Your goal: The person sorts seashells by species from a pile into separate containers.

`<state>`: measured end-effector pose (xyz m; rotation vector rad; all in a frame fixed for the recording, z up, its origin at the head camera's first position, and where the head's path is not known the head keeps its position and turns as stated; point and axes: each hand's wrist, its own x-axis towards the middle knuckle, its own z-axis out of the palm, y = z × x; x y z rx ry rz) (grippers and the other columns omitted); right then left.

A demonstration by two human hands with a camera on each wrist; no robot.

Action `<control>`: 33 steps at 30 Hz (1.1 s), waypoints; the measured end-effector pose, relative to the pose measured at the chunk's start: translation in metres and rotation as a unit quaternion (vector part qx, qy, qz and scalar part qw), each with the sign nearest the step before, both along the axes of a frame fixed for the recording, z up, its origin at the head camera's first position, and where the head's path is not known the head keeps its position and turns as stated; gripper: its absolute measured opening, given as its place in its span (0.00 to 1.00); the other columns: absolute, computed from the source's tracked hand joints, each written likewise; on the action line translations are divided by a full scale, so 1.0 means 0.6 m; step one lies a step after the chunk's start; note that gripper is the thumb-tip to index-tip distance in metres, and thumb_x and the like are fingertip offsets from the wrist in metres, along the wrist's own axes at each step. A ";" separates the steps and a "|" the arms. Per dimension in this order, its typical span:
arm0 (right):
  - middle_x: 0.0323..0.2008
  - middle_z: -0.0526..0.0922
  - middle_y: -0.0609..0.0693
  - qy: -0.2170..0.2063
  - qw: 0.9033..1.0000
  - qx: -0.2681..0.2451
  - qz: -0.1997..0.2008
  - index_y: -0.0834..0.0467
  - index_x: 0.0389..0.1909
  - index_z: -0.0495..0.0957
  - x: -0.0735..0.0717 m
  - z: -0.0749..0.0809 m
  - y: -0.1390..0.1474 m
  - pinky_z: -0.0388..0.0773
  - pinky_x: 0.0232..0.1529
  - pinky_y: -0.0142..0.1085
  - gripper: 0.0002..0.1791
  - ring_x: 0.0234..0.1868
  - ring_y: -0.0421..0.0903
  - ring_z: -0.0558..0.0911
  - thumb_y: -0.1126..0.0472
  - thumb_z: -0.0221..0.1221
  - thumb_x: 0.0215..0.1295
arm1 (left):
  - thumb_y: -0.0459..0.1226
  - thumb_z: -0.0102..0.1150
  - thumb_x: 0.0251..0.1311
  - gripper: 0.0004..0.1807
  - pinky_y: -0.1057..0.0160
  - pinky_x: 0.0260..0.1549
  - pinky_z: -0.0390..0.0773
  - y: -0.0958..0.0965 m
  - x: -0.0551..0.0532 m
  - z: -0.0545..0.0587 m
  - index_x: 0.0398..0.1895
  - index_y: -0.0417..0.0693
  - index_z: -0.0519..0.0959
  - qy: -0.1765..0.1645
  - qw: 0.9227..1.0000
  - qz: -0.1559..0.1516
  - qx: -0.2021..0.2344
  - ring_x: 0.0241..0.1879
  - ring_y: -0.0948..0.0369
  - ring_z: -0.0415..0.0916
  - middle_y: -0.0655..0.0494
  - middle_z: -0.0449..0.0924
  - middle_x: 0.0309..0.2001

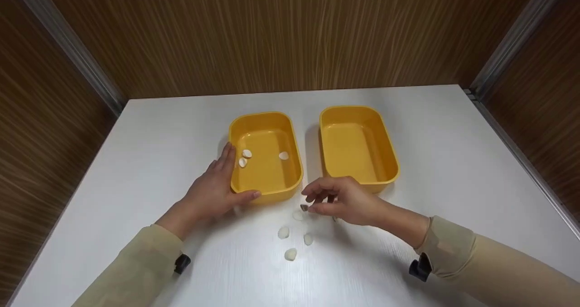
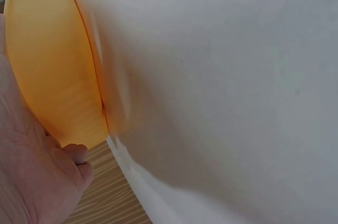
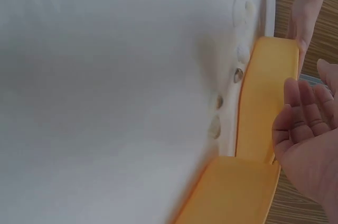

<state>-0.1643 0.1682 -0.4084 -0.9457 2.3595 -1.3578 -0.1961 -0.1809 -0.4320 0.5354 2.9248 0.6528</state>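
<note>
My left hand (image 1: 213, 191) rests against the left yellow box (image 1: 299, 171), its fingers straight along the outer left wall and its thumb across the near rim. Three small white shells (image 1: 247, 153) lie inside that box. Just in front of the two boxes hovers my right hand (image 1: 346, 203), palm turned inward and fingers loosely bent. In the right wrist view nothing shows between those fingers (image 3: 306, 113). Close to its thumb and index tips is a dark shell (image 1: 304, 207), which sits on the table in the right wrist view (image 3: 238, 75).
Several pale shells (image 1: 283, 232) lie scattered on the white table (image 1: 217, 271) before the boxes. Another shell (image 1: 335, 219) is partly covered by the right hand. A second yellow box (image 1: 393, 162) stands to the right, a narrow gap from the first. Wood-grain panels (image 1: 290, 35) enclose the table.
</note>
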 end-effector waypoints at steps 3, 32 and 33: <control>0.46 0.90 0.53 -0.006 1.000 0.000 0.004 0.59 0.55 0.86 0.008 -0.012 0.004 0.82 0.42 0.32 0.15 0.42 0.45 0.84 0.65 0.71 0.68 | 0.80 0.53 0.57 0.74 0.44 0.79 0.52 0.000 0.000 0.000 0.86 0.39 0.33 0.001 1.000 0.001 -0.002 0.83 0.43 0.44 0.43 0.31 0.86; 0.41 0.89 0.51 0.031 0.999 0.010 0.039 0.61 0.52 0.85 0.065 -0.070 0.007 0.84 0.42 0.34 0.20 0.37 0.43 0.84 0.67 0.77 0.60 | 0.80 0.53 0.57 0.74 0.47 0.80 0.49 -0.001 0.000 0.001 0.87 0.42 0.31 -0.014 1.000 0.008 -0.010 0.84 0.45 0.42 0.45 0.30 0.87; 0.40 0.89 0.51 0.037 0.998 0.014 0.039 0.61 0.52 0.85 0.065 -0.071 0.006 0.84 0.41 0.33 0.20 0.36 0.43 0.84 0.67 0.77 0.60 | 0.80 0.53 0.57 0.74 0.47 0.80 0.49 -0.001 0.001 0.002 0.87 0.42 0.31 -0.014 1.000 0.007 -0.010 0.84 0.46 0.42 0.45 0.29 0.87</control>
